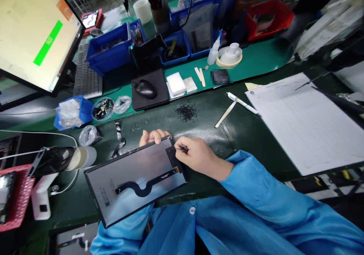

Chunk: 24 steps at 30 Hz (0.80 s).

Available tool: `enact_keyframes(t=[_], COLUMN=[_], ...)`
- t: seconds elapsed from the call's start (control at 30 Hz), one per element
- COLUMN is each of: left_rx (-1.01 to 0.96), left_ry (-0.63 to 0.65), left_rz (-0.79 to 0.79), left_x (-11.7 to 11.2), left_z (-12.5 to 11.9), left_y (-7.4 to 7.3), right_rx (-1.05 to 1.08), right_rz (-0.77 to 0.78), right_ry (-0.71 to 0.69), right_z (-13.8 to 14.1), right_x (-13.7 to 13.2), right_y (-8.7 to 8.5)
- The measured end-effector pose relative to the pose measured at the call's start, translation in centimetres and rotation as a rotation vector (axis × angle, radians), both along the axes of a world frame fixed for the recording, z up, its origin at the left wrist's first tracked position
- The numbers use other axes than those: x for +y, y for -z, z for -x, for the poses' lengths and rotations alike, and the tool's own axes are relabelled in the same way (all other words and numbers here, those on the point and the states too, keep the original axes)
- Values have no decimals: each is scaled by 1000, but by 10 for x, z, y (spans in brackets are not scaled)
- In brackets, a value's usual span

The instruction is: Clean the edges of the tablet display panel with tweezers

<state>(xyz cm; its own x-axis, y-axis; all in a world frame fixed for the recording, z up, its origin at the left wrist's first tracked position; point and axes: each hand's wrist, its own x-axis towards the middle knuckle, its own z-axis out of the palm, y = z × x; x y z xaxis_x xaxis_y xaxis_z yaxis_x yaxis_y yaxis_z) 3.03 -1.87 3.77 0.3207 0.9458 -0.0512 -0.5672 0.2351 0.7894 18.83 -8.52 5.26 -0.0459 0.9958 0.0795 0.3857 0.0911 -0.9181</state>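
Note:
A flat display panel [133, 164], grey on its upturned back with a dark rim, is tilted above the bench. A black curved flex cable [143, 192] lies across it. My left hand [155, 136] supports the panel from beneath, its fingertips curled over the far edge; the rest of that hand is hidden. At the panel's right end, my right hand [196, 154] is closed in a pinch by the dark corner. Something small and dark shows between those fingers, too little of it to name. Beyond the panel lies a heap of thin black shreds [186, 111].
A white pen [243, 103], a thin pale stick [225, 114] and a paper sheet [307, 122] lie to the right. Behind are a mouse [145, 89], blue bins [109, 46] and a dropper bottle [214, 52]. A monitor [36, 35] and pink-wrapped tray [19, 202] stand left.

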Motion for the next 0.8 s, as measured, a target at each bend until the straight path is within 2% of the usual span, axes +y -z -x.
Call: enact_keyframes(t=[0.37, 0.6, 0.8], left_rx=[-49, 7, -84], left_ry=[-25, -78, -45], left_rz=[45, 167, 178], left_x=[2, 3, 4], left_z=[-2, -1, 4], left_y=[-3, -7, -2], right_rx=[8, -12, -7], right_rz=[-113, -204, -280], right_ry=[-2, -3, -13], right_z=[0, 0, 0], right_x=[0, -1, -1], right_y=[4, 6, 5])
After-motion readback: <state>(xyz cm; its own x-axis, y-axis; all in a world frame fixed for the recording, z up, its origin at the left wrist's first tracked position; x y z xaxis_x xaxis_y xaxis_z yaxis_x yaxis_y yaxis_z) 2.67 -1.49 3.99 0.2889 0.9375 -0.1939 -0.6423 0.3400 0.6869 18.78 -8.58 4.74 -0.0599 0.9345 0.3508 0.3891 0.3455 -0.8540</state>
